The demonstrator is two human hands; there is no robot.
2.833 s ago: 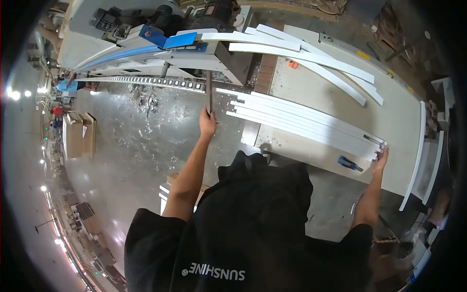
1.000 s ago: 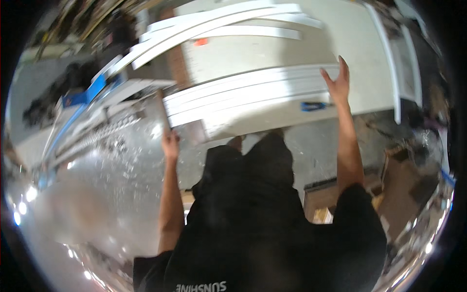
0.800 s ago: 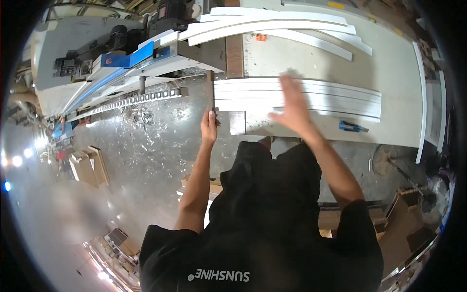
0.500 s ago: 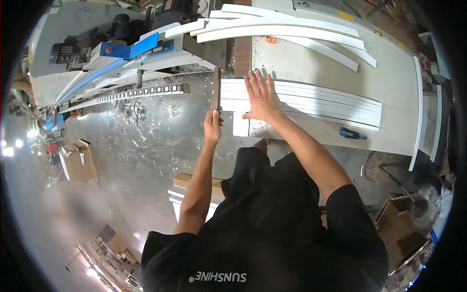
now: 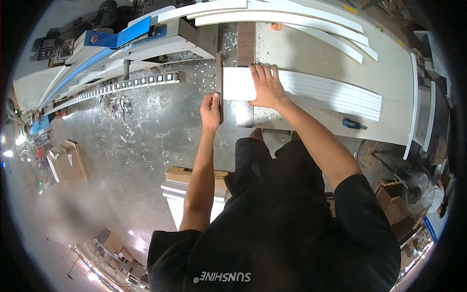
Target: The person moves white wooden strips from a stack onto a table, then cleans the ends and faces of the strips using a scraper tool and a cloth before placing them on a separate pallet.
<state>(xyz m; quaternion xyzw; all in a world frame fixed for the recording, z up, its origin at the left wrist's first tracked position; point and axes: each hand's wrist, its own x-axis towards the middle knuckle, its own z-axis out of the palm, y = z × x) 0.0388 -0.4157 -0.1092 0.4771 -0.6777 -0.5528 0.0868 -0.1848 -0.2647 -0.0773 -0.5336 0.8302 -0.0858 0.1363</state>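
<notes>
A bundle of long white strips [image 5: 331, 92] lies side by side on the pale tabletop [image 5: 311, 124]. My right hand [image 5: 268, 88] spans the bundle near its left end, with the fingers bent over the far edge and the thumb at the near edge. Across that left end runs a narrow brown board [image 5: 219, 73], seen almost edge-on and close against the strips. My left hand [image 5: 210, 112] is closed on the near part of this board, its thumb pointing away from me.
Long white curved strips [image 5: 292, 18] lie at the back of the table near an orange piece [image 5: 276, 27]. A blue utility knife [image 5: 353, 123] rests by the front edge. At the left stands a machine with a blue guard [image 5: 134, 34] and a roller rail [image 5: 131, 83].
My right hand has gone from lying flat and spread to gripping across the strips. Their left ends now lie closer together. My left hand stays at the brown board.
</notes>
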